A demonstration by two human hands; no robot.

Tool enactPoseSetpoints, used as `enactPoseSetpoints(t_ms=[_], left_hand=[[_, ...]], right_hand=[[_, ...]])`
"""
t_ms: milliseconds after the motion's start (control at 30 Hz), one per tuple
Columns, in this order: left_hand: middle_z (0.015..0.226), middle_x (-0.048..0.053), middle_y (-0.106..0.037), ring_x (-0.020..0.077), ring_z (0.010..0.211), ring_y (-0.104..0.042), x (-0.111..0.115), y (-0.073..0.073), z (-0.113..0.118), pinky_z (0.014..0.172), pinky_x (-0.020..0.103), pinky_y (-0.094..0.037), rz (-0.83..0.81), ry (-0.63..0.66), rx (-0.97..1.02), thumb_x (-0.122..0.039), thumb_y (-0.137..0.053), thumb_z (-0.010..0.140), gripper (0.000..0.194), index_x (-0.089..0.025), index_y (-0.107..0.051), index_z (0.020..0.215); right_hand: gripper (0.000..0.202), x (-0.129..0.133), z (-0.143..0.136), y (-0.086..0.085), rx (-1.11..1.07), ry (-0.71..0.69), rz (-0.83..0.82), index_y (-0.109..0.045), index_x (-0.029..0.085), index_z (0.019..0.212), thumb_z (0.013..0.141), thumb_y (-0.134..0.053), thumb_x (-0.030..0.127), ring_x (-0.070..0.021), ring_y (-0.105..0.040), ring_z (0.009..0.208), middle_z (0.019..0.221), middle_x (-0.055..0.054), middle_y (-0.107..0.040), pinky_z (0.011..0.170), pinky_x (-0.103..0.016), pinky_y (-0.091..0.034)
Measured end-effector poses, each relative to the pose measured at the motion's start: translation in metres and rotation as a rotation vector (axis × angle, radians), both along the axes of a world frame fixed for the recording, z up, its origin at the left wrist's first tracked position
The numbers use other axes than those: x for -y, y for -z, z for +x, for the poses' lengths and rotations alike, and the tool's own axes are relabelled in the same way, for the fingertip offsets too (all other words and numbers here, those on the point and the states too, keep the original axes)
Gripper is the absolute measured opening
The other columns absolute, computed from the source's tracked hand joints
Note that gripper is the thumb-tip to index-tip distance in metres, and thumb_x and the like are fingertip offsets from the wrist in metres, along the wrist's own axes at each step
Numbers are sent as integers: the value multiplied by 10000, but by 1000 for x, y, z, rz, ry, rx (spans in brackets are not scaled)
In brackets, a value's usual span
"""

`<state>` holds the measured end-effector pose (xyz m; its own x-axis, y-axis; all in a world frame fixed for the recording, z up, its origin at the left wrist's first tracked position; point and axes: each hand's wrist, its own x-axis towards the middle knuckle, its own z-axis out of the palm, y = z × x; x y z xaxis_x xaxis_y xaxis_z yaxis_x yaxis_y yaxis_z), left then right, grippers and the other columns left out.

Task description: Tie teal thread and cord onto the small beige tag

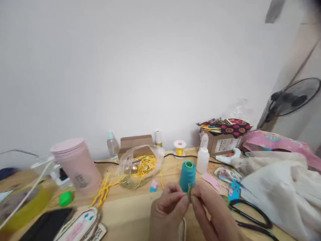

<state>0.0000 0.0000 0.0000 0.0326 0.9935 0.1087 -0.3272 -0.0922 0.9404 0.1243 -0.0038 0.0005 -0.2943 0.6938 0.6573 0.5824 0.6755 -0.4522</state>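
Observation:
My left hand [169, 209] and my right hand [213, 211] meet low in the view, just right of centre. The fingertips of both are pinched around a small green piece with a yellowish cord loop [189, 189] sticking up between them. Its lower part is hidden by the fingers. Right behind the fingertips stands a teal thread cone [187, 175], upright. Below the hands, part of a pale rounded piece [184, 229] shows, mostly covered by my left hand. Black-handled scissors [250, 214] lie to the right of my right hand.
Behind are a white squeeze bottle [203, 160], a yellow thread spool [180, 149], and a clear bag [155, 160] of yellow cord. On the left stand a pink tumbler [76, 164], a green cap [65, 198] and a phone [47, 224]. White cloth [281, 187] is heaped at right.

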Motion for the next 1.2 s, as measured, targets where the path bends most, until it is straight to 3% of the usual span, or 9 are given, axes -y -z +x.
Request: enactPoseSetpoints(t_ms=[167,367,533,667,800,1200], left_hand=[[664,-11,-513,114,664,-493,-1,-5,1,613,172,-410,-10,-7,54,-215,-714,589,69,-189,-701,526],[662,-12,-556,113,664,-508,-3,-3,-1,629,177,-425,-113,-42,205,-258,-774,499,105,-192,-725,564],[663,-22,-580,96,658,-509,-4,0,1,625,161,-431,-208,-8,341,-243,-789,472,109,-201,-720,545],[677,-17,-585,102,674,-513,-5,0,1,645,174,-432,-217,66,320,-236,-777,494,96,-196,-724,563],[677,-10,-576,124,697,-511,-6,1,0,678,216,-425,-156,65,277,-232,-765,510,68,-197,-717,543],[719,-1,-493,129,720,-468,-7,1,-5,667,223,-383,-25,119,29,-189,-677,632,75,-177,-694,560]], right_hand=[[181,-4,2,-16,144,-7,152,-408,182,666,807,-342,90,-130,-417,518,569,-8,-461,453,-228,-328],[231,-3,11,-21,393,-220,264,-404,192,565,734,-388,34,-121,-374,468,511,4,-498,443,-252,-268],[244,-4,21,-24,144,-219,184,-369,203,600,824,-333,113,-124,-377,481,511,19,-438,459,-254,-276],[129,-8,26,-24,-56,-201,38,-469,194,820,826,-392,90,-128,-470,640,705,-9,-522,582,-252,-363],[152,-10,25,-24,-48,-206,64,-528,196,862,776,-507,72,-137,-504,714,784,-26,-552,621,-257,-391],[135,-10,26,-27,24,-206,58,-577,171,828,766,-507,74,-136,-507,702,760,-37,-574,600,-261,-391]])
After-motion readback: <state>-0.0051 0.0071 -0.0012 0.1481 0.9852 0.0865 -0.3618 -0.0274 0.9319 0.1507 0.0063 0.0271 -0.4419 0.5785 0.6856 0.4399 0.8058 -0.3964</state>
